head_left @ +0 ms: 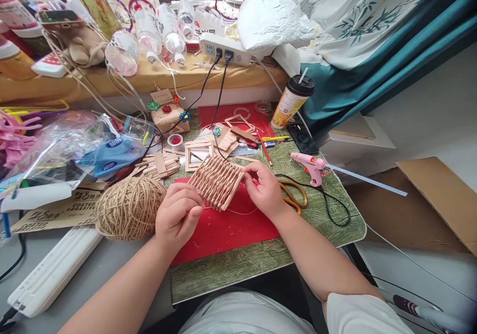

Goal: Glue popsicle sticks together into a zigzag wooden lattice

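Observation:
A woven-looking piece made of light wooden sticks is held tilted above a red sheet on the green wood-grain table. My left hand is at its left edge, fingers curled and pressed together against it. At its upper right corner, my right hand pinches the edge between thumb and fingers. A thin string hangs in a curve below the piece, between both hands. Just left of my left hand sits a large ball of brown twine.
A pink glue gun with a long glue stick and orange-handled scissors lie at the right. Behind are loose sticks, a stick frame, a small decorated box, a drink cup and a black phone. Black cords hang from a power strip.

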`<state>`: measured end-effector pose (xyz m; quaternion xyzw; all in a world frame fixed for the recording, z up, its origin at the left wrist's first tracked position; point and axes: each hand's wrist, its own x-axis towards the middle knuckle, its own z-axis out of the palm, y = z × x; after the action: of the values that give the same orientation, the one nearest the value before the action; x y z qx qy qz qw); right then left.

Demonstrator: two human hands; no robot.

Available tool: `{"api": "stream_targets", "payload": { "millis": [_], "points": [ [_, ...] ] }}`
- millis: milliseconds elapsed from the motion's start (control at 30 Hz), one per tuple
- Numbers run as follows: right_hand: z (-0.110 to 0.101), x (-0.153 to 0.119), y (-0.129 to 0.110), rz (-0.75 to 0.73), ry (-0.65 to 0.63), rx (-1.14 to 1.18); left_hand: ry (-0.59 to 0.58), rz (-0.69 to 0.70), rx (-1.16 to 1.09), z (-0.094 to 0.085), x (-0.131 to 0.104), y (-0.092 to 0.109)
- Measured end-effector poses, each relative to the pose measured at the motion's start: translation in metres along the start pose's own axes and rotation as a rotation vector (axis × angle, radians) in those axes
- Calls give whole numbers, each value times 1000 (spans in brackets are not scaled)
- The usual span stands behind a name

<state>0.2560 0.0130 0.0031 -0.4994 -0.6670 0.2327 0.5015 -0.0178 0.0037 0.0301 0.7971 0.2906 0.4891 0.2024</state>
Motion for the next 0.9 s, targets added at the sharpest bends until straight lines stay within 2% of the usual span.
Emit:
{"api": "stream_targets", "payload": {
  "millis": [167,300,467,667,900],
  "points": [
    [0,1,-2,-43,0,-22,26,-81,229,8,2,2],
    [0,1,-6,-94,-3,-44,-111,-215,334,16,8,20],
    [1,-2,-6,-140,-59,1,-246,-372,399,22,27,42],
    [1,-3,-4,-159,-64,51,-288,-443,476,26,43,38],
    [-3,-3,0,-135,-64,127,-312,-458,504,26,43,37]
  ]
}}
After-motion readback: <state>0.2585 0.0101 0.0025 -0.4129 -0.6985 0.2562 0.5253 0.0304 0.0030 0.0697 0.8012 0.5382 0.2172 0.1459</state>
